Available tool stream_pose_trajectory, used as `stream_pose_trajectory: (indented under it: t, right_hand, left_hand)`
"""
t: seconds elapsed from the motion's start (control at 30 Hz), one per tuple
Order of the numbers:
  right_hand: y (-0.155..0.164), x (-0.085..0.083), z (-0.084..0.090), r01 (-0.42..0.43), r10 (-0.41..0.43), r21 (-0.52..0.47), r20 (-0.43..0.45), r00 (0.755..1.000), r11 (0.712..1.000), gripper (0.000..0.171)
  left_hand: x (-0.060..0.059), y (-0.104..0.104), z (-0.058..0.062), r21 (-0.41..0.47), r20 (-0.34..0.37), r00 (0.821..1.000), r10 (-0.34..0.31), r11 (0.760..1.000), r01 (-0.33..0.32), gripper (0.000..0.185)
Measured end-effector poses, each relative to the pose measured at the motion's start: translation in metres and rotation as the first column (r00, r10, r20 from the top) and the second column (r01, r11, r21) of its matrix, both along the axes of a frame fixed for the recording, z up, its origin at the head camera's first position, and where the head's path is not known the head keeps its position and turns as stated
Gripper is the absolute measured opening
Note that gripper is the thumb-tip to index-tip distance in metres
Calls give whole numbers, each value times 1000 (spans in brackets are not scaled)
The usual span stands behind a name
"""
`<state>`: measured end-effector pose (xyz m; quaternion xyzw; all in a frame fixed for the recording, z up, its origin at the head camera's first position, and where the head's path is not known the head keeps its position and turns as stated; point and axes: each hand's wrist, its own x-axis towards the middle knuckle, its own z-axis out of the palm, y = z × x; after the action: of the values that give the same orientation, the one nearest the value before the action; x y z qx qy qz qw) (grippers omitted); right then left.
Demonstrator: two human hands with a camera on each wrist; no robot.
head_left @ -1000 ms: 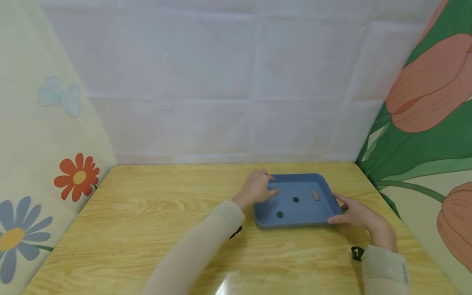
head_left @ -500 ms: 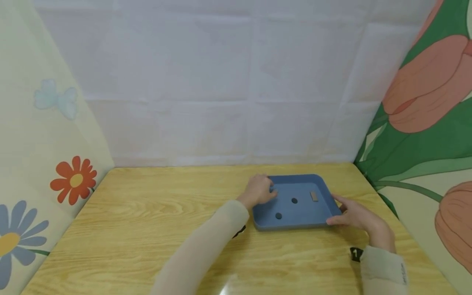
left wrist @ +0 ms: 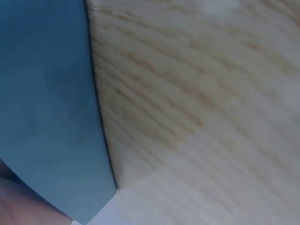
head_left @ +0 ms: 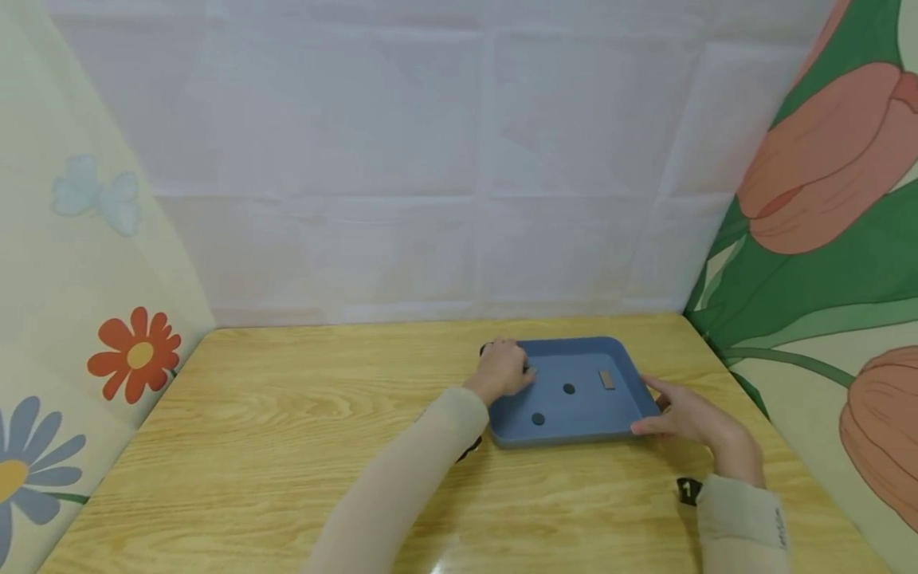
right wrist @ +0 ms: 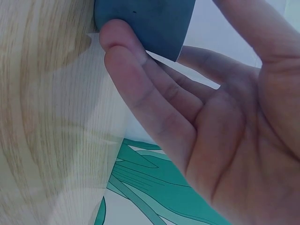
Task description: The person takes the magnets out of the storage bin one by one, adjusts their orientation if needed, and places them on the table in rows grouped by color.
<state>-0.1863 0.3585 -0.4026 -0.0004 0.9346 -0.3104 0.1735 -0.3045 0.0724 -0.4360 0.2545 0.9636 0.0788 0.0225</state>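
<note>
A shallow blue tray [head_left: 625, 368] sits on the wooden table [head_left: 287, 414], right of centre. It holds two dark round discs [head_left: 569, 389] [head_left: 538, 418] and a small grey rectangular piece [head_left: 606, 379]. My left hand [head_left: 505, 370] grips the tray's left rim with curled fingers. My right hand [head_left: 677, 414] is at the tray's near right corner, its straight fingertips [right wrist: 112, 37] touching the tray's wall [right wrist: 140, 23] and its thumb lying along the right rim. The left wrist view shows only the tray's blue side [left wrist: 47, 117] against the table [left wrist: 197, 93].
Fabric walls close in the table: white at the back, flowers [head_left: 132, 355] on the left, tulips [head_left: 825, 159] on the right. The tray lies close to the right wall. Black wrist straps [head_left: 688, 490] show on both cream sleeves.
The left hand's fingers have drawn back from the tray's floor to its left rim. The right hand and tray have barely moved, and the head view drifted slightly.
</note>
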Motion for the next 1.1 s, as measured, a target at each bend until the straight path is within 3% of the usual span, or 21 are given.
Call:
stream_pose_trajectory:
  t: [0.2, 0.43, 0.73, 0.93, 1.1]
  right_hand:
    - [0, 1, 0, 4, -4, -18, 3, 1000, 1000, 110]
    - [-1, 1, 0, -3, 3, -21, -3, 1000, 1000, 109]
    - [0, 1, 0, -2, 2, -7, 0, 1000, 1000, 110]
    - [-1, 1, 1, 2, -2, -5, 5, 1000, 1000, 109]
    - [-1, 1, 2, 4, -4, 5, 6, 1000, 1000, 109]
  left_hand:
    - [0, 2, -1, 13, 11, 1000, 1, 1000, -1, 37]
    - [1, 4, -1, 42, 110, 994, 26, 999, -31, 32]
    - [0, 9, -5, 81, 149, 988, 39, 995, -51, 23]
    - [-2, 9, -3, 79, 171, 985, 22, 996, -36, 47]
    - [-1, 10, 1, 38, 195, 980, 29, 999, -37, 21]
